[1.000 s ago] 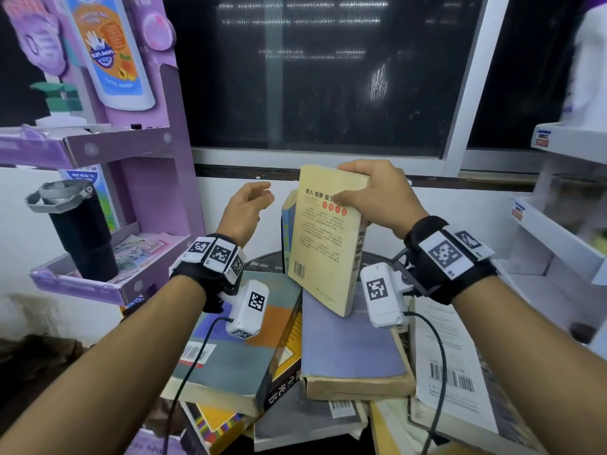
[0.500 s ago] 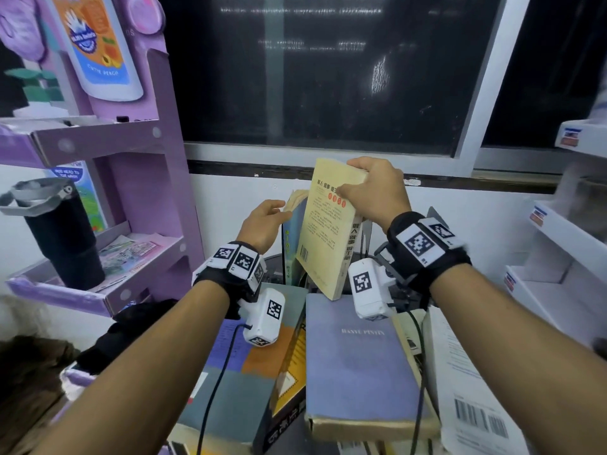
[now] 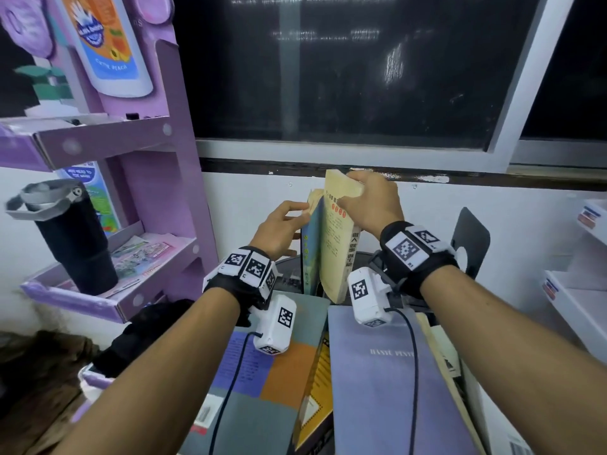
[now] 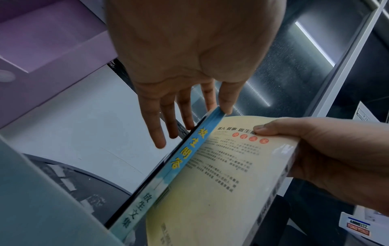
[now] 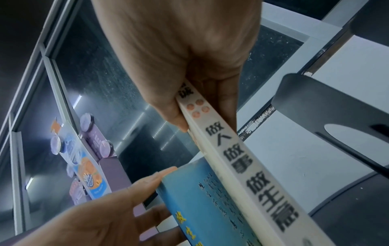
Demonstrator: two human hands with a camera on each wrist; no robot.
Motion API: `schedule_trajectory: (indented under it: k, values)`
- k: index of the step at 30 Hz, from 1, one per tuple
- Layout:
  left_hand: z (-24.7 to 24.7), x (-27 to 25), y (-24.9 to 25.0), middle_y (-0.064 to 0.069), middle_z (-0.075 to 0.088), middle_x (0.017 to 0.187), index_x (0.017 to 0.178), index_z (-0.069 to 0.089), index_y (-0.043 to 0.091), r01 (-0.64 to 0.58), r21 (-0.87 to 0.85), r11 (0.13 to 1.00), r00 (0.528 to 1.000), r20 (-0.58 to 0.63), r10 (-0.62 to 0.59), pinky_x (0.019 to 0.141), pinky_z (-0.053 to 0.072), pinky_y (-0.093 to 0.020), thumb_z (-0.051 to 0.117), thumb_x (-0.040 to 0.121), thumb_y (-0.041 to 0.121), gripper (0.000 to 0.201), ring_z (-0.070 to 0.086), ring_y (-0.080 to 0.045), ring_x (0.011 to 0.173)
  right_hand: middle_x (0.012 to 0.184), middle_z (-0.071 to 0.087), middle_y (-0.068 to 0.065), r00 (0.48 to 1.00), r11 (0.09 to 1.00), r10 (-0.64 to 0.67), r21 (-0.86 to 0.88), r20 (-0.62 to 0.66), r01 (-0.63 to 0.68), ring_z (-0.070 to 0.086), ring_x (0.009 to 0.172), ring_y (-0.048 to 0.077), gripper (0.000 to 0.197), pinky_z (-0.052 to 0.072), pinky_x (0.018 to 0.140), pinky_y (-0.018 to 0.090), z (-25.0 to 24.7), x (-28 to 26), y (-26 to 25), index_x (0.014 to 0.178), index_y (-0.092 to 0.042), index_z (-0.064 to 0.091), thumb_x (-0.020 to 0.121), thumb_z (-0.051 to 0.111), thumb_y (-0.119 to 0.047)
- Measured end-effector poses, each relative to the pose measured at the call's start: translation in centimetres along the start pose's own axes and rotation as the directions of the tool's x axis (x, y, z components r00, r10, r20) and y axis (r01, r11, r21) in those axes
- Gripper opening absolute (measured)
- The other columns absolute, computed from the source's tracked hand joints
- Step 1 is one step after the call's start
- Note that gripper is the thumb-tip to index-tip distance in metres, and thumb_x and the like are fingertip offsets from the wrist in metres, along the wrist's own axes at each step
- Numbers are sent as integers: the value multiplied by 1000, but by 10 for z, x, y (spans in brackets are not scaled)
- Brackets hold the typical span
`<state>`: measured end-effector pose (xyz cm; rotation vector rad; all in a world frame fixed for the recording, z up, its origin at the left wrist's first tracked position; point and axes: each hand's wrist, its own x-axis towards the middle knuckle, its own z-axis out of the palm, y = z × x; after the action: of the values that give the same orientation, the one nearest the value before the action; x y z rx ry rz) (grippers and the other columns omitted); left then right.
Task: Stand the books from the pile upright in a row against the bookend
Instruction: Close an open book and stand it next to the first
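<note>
My right hand (image 3: 351,195) grips the top of a cream-yellow book (image 3: 335,251) and holds it nearly upright, its cover against a thinner blue book (image 3: 310,247). The blue book stands against a thin black bookend (image 3: 301,257) seen edge-on. With straight fingers, my left hand (image 3: 295,221) touches the blue book's top and left side. In the left wrist view the thumb rests on the blue spine's (image 4: 185,158) top corner, beside the yellow book (image 4: 221,174). The right wrist view shows the yellow spine (image 5: 242,158) pinched between thumb and fingers.
Books from the pile lie flat in front: a purple one (image 3: 387,382), a multicoloured one (image 3: 262,372), a yellow one (image 3: 317,372) wedged between. A second black bookend (image 3: 469,238) stands at the right. A purple shelf (image 3: 115,300) with a black tumbler (image 3: 72,238) is at the left, white shelves (image 3: 574,290) at the right.
My right hand has carried the yellow book forward off the pile and turned it upright beside the blue book. My left hand has moved in and now touches the blue book.
</note>
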<state>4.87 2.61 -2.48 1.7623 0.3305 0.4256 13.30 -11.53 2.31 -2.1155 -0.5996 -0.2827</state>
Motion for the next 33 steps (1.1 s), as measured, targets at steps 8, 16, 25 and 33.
schedule_trajectory:
  k: [8, 16, 25, 33]
  values:
    - [-6, -1, 2, -5, 64, 109, 114, 57, 25, -3, -35, 999, 999, 44, 5, 73, 58, -38, 54, 96, 27, 19, 65, -23, 84, 132, 56, 11, 997, 999, -16, -43, 73, 19, 62, 108, 32, 57, 56, 87, 45, 28, 6, 8, 138, -26, 51, 84, 66, -29]
    - [-6, -1, 1, -3, 62, 98, 115, 56, 19, -26, -62, 998, 998, 48, 29, 56, 56, -28, 53, 97, 25, 19, 65, -19, 79, 140, 51, 13, 986, 995, -51, -77, 156, 63, 37, 134, 30, 59, 44, 102, 43, 43, 12, 15, 144, -21, 43, 88, 62, -25]
    - [-7, 0, 0, -1, 63, 97, 117, 57, 18, -40, -87, 995, 997, 68, 46, 59, 56, -28, 53, 97, 24, 21, 65, -18, 77, 125, 59, 15, 945, 983, -99, -116, 312, 141, 64, 89, 25, 46, 47, 60, 21, 43, 7, 18, 136, -12, 46, 93, 55, -25]
    - [-8, 3, -1, -2, 66, 96, 112, 60, 21, -39, -108, 993, 995, 89, 48, 74, 58, -38, 54, 96, 26, 17, 68, -21, 79, 134, 57, 6, 872, 986, -104, -63, 478, 152, 56, 120, 22, 87, 48, 96, 33, 31, 2, 26, 151, -18, 26, 81, 75, -32]
